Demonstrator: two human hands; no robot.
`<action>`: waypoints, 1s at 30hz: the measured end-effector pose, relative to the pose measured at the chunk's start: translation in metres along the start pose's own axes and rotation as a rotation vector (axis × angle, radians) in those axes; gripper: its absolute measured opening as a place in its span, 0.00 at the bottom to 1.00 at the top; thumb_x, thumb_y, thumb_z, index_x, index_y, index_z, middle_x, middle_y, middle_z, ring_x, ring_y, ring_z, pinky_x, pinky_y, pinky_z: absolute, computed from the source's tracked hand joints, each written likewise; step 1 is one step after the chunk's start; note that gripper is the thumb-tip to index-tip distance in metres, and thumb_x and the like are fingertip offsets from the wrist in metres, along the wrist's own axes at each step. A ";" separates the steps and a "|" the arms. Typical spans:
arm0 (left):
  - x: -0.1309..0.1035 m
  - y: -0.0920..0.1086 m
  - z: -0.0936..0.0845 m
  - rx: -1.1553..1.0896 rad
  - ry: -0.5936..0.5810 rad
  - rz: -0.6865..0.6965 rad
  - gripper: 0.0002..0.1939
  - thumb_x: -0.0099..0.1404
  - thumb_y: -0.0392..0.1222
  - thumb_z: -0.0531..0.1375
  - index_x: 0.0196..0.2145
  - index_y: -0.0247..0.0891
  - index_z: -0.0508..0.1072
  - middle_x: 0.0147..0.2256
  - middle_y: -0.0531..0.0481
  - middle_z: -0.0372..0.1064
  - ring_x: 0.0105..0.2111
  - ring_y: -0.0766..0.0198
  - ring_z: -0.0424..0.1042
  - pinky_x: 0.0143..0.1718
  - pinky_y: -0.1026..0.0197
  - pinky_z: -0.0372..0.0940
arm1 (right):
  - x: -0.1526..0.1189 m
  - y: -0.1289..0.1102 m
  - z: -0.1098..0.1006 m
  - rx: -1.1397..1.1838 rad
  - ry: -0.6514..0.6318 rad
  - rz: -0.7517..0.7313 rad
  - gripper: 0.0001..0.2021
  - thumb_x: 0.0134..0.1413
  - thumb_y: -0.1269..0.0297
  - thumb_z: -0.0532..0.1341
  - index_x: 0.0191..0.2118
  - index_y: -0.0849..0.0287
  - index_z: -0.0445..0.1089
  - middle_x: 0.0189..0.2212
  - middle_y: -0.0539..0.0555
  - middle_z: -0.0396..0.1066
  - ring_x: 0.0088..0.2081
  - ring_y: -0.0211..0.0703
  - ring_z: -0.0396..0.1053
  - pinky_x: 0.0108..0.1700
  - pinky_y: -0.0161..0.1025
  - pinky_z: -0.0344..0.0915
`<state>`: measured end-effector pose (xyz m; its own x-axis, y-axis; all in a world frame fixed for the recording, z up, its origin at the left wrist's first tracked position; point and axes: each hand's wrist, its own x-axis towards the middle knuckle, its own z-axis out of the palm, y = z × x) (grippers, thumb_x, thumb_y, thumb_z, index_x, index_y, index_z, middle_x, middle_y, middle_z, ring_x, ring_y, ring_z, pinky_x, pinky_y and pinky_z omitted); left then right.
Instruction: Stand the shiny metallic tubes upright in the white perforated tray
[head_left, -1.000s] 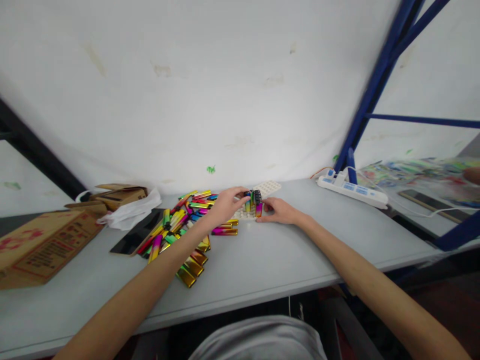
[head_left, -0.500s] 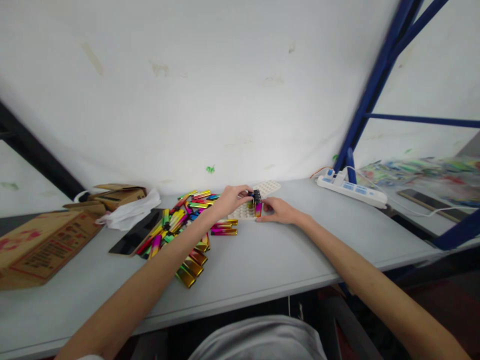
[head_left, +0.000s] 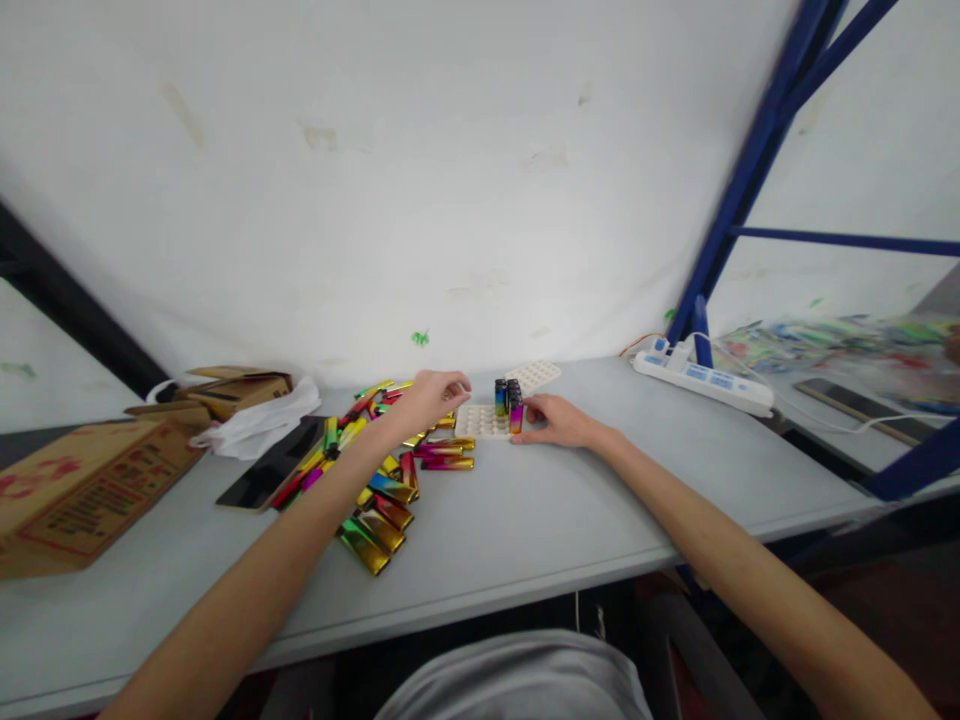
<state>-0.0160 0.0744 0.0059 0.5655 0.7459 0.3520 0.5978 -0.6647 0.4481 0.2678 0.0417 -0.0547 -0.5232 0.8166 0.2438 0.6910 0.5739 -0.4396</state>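
Observation:
My left hand [head_left: 437,393] hovers above the left end of a white tray with rows of holes [head_left: 480,422], its curled fingers a little apart and nothing visible in them. Several shiny lighters [head_left: 516,415] with dark tops stand upright in the tray's right end. Beside them, my right hand [head_left: 553,420] grips the tray's right end, thumb at the front corner and fingers further back. A heap of loose lighters [head_left: 390,490] in metallic colours lies left of the tray, partly covered by my left forearm. Behind the tray is a second white holed tray [head_left: 534,376].
On the left are a cardboard box [head_left: 97,490], a smaller open box [head_left: 232,393], a white plastic bag [head_left: 262,418] and a dark flat panel [head_left: 274,465] under the heap. A power strip [head_left: 705,380] with cables lies at right, by a blue frame post [head_left: 739,190].
My left hand has let go of a lighter in the tray and drawn back to the left, uncovering upright lighters there. My right hand has stayed in place.

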 end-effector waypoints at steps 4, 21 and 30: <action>-0.023 -0.027 -0.020 0.165 -0.151 -0.066 0.07 0.61 0.42 0.63 0.27 0.40 0.81 0.28 0.47 0.78 0.28 0.58 0.75 0.34 0.60 0.65 | 0.000 0.002 0.001 -0.015 0.000 -0.012 0.30 0.54 0.41 0.67 0.49 0.66 0.73 0.35 0.56 0.72 0.32 0.43 0.65 0.35 0.37 0.59; -0.038 -0.017 -0.023 0.015 0.169 -0.015 0.15 0.68 0.48 0.57 0.44 0.38 0.77 0.44 0.43 0.71 0.44 0.55 0.72 0.52 0.51 0.67 | -0.002 -0.001 -0.001 -0.001 -0.013 0.026 0.31 0.54 0.43 0.68 0.52 0.66 0.72 0.36 0.57 0.73 0.34 0.45 0.67 0.37 0.38 0.62; -0.037 0.025 0.002 -1.142 0.253 -0.364 0.12 0.60 0.46 0.66 0.34 0.35 0.70 0.25 0.53 0.67 0.21 0.69 0.63 0.22 0.65 0.57 | -0.001 0.003 0.000 0.003 -0.007 0.007 0.30 0.53 0.43 0.68 0.51 0.64 0.73 0.36 0.56 0.72 0.33 0.43 0.66 0.36 0.37 0.61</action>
<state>-0.0212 0.0303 0.0020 0.2670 0.9522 0.1482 -0.2159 -0.0908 0.9722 0.2704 0.0422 -0.0564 -0.5218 0.8200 0.2351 0.6932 0.5682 -0.4434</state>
